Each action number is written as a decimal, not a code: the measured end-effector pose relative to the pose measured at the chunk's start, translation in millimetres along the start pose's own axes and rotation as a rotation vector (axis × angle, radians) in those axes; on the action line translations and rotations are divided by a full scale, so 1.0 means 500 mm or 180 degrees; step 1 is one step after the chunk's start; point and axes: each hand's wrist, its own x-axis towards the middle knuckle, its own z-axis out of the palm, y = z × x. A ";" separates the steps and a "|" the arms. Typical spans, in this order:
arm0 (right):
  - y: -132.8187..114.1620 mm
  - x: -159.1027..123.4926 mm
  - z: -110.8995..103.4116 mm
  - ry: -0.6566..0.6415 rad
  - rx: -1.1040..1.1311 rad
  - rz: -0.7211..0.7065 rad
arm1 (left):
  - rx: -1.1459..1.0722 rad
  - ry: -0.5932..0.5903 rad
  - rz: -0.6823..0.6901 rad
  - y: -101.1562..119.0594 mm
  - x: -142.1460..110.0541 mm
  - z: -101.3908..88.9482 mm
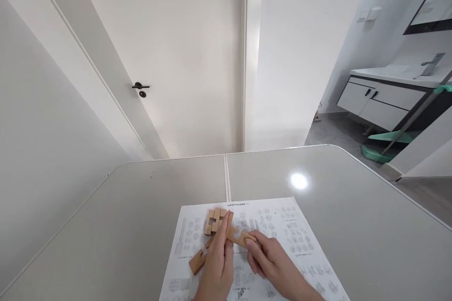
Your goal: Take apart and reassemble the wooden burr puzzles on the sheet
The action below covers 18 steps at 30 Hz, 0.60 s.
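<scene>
The tan wooden stick (238,240), held sideways, has a notch. Wooden blocks (217,213) sit bunched on its left, farther back.

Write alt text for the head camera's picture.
A person's left hand and right hand hold wooden pieces over a printed sheet on a grey table. More wooden blocks sit nearby; a white door stands beyond.

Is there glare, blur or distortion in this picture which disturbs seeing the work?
Head view: white glare spot on the table, beyond the paper sheet, clear of the held wooden piece; head view: the sheet's fine print is too faint to read; head view: the door looks slanted, perhaps lens distortion.
</scene>
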 end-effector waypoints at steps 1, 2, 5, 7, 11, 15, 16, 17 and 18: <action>-0.001 -0.001 0.003 -0.0012 0.0025 0.0017 | -0.0013 -0.0049 0.0015 -0.005 -0.002 0.003; -0.002 -0.002 0.006 -0.0033 0.0056 0.0026 | -0.0030 -0.0153 0.0049 -0.009 -0.004 0.007; -0.009 -0.003 0.014 -0.0046 0.0068 -0.0032 | -0.0084 -0.0561 0.0220 -0.013 -0.009 0.020; -0.015 -0.004 0.016 0.0011 0.0010 -0.0105 | -0.0102 -0.0642 0.0294 -0.008 -0.012 0.025; -0.018 -0.005 0.016 0.0034 0.0073 -0.0151 | -0.0030 -0.0428 0.0315 0.004 -0.011 0.026; -0.008 -0.004 0.016 0.0128 0.0335 -0.0163 | 0.0450 0.0062 0.0582 -0.006 -0.010 0.027; -0.006 -0.003 0.017 0.0173 0.0376 -0.0172 | 0.0569 0.0142 0.0678 -0.011 -0.009 0.028; -0.005 -0.002 0.016 0.0215 0.0401 -0.0178 | 0.0669 0.0211 0.0754 -0.014 -0.009 0.028; -0.005 -0.002 0.016 0.0244 0.0408 -0.0181 | 0.0750 0.0266 0.0815 -0.017 -0.008 0.028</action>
